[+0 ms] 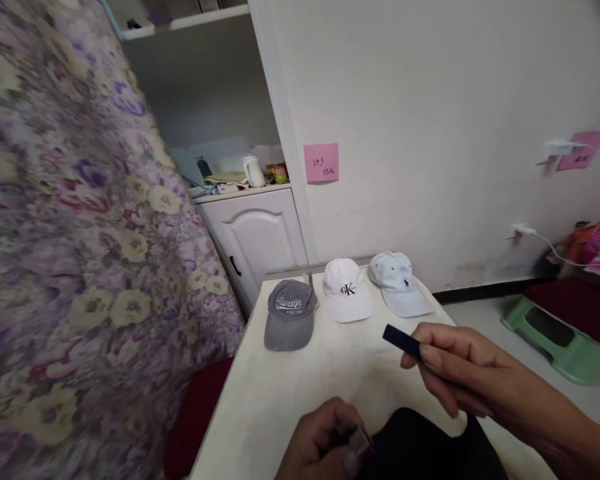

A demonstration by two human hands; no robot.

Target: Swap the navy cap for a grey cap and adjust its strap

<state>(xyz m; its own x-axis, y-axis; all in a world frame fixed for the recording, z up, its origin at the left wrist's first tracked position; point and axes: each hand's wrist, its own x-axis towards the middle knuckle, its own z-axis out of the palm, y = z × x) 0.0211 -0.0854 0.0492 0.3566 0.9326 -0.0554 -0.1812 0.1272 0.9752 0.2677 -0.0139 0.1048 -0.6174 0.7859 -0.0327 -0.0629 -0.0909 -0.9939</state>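
Low in the view, my left hand point(325, 443) is closed on a small metal buckle point(363, 440), its details blurred. Between thumb and fingers my right hand point(455, 367) pinches a dark strap point(403, 340), whose free end points up and left. Below both hands lies a black cap point(430, 447), partly cut off by the bottom edge; where the strap joins it is hidden. Farther back on the table point(260, 393) sit a grey cap point(291, 320) with white lettering, a white cap point(347, 293) with black letters, and a pale blue cap point(400, 283).
A floral curtain point(90, 253) hangs along the left. Behind the table stand a white cabinet point(260, 233) and a wall bearing a pink note point(322, 163). A green stool point(565, 347) is at right, and a dark red seat point(195, 413) at lower left.
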